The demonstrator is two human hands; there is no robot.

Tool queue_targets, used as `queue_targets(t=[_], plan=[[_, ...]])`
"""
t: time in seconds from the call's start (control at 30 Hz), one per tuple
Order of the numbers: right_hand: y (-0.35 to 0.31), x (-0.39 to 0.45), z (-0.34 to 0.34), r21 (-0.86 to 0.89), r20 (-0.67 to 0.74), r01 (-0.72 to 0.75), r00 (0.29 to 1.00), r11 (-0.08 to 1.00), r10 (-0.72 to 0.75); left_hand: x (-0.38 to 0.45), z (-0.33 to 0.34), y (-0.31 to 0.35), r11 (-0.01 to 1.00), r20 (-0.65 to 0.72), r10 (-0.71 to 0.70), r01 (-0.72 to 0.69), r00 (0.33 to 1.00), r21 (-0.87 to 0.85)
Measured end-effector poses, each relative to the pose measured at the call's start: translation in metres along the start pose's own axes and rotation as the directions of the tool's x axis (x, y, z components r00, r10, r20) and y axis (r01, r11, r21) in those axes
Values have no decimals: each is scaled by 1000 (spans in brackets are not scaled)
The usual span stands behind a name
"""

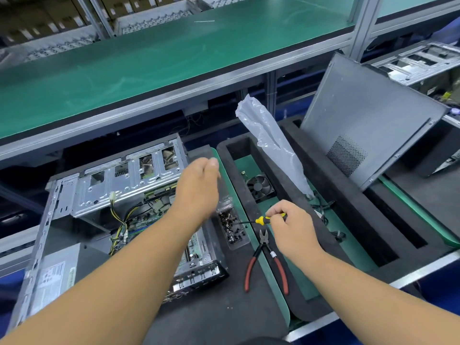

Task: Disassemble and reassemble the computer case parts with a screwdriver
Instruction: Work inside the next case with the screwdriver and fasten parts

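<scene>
Right hand [291, 230] pinches yellow screwdriver [267, 218] at frame centre, tip over clear screw tray [232, 229]; left hand [199, 188], fingers loose, holds nothing, above open PC case [104, 207].

Factory workstation. Long green-matted upper shelf [154, 61] spans the view, edged in grey aluminium framing. Vertical aluminium post [362, 23] at right. Behind the shelf, stacked brown cardboard boxes [47, 13] on racking, dim. Below, dark foam-lined tabletop [219, 317] with green trim and a silver front rail [373, 297]. Even overhead light, soft glare on the mat.
</scene>
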State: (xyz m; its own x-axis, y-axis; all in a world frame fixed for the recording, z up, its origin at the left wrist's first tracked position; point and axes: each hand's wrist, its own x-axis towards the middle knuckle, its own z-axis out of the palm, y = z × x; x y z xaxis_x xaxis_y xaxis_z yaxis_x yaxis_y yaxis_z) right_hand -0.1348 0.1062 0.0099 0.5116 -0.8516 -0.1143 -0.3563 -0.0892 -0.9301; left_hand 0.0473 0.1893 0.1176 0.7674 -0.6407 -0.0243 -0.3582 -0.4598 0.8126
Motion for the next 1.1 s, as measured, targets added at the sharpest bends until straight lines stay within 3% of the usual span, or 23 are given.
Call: queue_targets(t=[0.03, 0.07, 0.13, 0.17, 0.23, 0.37, 0.47, 0.53, 0.6, 0.63, 0.7, 0.77, 0.9, 1.1], plan=[[-1, 3, 3, -5, 9, 2, 1000, 1000, -2, -3, -5, 2, 971, -26, -128, 120, 991, -207], [-3, 5, 5, -12, 21, 5, 1000, 1000, -5, -6, -9, 4, 876, -1, -260, 236, 966, -422], [-4, 10, 10, -43, 52, 13, 999, 999, -10, -14, -17, 4, 553, 170, -432, 409, 886, -726], [-4, 11, 12, -58, 63, 12, 998, 998, -8, -18, -22, 5, 408, 253, -463, 457, 850, -790], [-3, 14, 16, -71, 74, 2, 997, 997, 3, -24, -28, 3, 234, 349, -486, 503, 802, -832], [-2, 14, 18, -80, 85, -10, 996, 997, 17, -34, -37, 0, 152, 380, -509, 515, 773, -844], [-7, 11, 13, -45, 56, 16, 998, 999, -13, -37, -38, -8, 263, 314, -520, 499, 794, -826], [-14, 8, 5, -30, 15, 40, 999, 999, -40, -37, -38, -14, 521, 187, -484, 454, 855, -723], [-19, 6, -5, -18, -14, 33, 999, 999, -33, -38, -37, -22, 887, 53, -302, 301, 952, -350], [-21, 4, -10, -11, -20, 29, 999, 1000, -29, -38, -36, -27, 983, 66, -161, 166, 985, -82], [-29, 0, -22, 21, -28, 32, 999, 999, -31, -41, -32, -33, 941, 195, 23, -87, 981, 327], [-38, -5, -33, 58, -48, 46, 998, 997, -43, -43, -26, -33, 850, 237, 65, -179, 969, 496], [-57, -14, -49, 151, -84, 45, 996, 988, -33, -41, -20, -23, 818, 266, 107, -237, 958, 524], [-77, -20, -57, 188, -107, 64, 993, 980, -44, -41, -25, -10, 862, 284, 168, -280, 944, 422]])
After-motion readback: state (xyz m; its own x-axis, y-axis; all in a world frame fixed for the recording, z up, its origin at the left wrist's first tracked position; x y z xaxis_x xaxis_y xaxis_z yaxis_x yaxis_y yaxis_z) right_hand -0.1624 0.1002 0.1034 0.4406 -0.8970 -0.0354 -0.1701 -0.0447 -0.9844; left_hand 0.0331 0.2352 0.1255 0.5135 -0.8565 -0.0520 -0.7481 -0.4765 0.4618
